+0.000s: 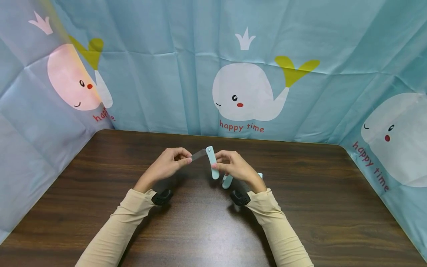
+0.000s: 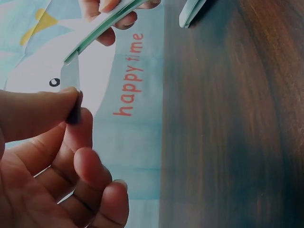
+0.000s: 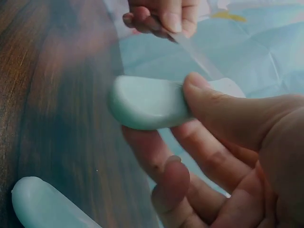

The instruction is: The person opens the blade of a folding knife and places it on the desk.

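A folding knife with a pale mint handle (image 1: pixel 211 157) is held above the table, its metal blade (image 1: pixel 199 154) swung out at an angle. My left hand (image 1: pixel 168 163) pinches the blade near its tip between thumb and fingers; the left wrist view shows the blade (image 2: pixel 70 76) running up to the handle's pivot end. With thumb and fingers my right hand (image 1: pixel 237 167) grips the handle, whose rounded end (image 3: pixel 147 102) faces left in the right wrist view. On the table below lies another mint-handled object (image 1: pixel 227 181), partly hidden by the right hand.
A pale mint piece (image 1: pixel 260 175) shows beyond the right wrist; whether it belongs to the object lying below cannot be told. The dark wood table (image 1: pixel 186 230) meets a light-blue whale-print curtain (image 1: pixel 150 92) at its back and sides.
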### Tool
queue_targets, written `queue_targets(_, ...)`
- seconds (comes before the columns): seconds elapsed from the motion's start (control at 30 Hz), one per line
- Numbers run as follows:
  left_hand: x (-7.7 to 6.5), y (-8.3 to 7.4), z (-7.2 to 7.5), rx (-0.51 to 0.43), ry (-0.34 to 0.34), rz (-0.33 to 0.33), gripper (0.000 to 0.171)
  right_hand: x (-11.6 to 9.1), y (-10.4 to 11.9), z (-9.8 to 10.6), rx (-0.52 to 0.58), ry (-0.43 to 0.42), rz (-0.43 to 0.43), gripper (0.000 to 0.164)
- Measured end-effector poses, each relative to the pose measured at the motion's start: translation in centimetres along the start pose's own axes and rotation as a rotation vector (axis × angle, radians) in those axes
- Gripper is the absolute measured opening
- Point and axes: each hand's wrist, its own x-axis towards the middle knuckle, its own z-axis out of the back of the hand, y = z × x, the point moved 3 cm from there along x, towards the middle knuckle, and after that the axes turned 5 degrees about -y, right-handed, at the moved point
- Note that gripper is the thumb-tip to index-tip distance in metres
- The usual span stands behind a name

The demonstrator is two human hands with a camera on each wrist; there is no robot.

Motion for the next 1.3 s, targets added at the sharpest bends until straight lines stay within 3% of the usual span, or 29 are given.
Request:
queue_targets(0.3,-0.08,-0.04,0.6,0.008,-0.027,0.023,0.022,0.27,0.27,-0.16,0.039,-0.114,0.004,0.029)
queue_targets(0.63,-0.07,-0.32,0.47,0.008,-0.071,0.004,0.019,0.33,0.44,-0.06,0.043,-0.156,0.004,0.032)
queue_targets(1.07,-0.16,-0.51,0.62,0.028,-0.088,-0.012,0.02,0.41,0.26,-0.06,0.023,-0.15,0.034,0.029)
queue_targets(1.3,-0.01,-0.29,0.47,0.029,-0.08,-0.035,0.015,0.25,0.32,-0.1,0.057,-0.111,-0.006,0.025)
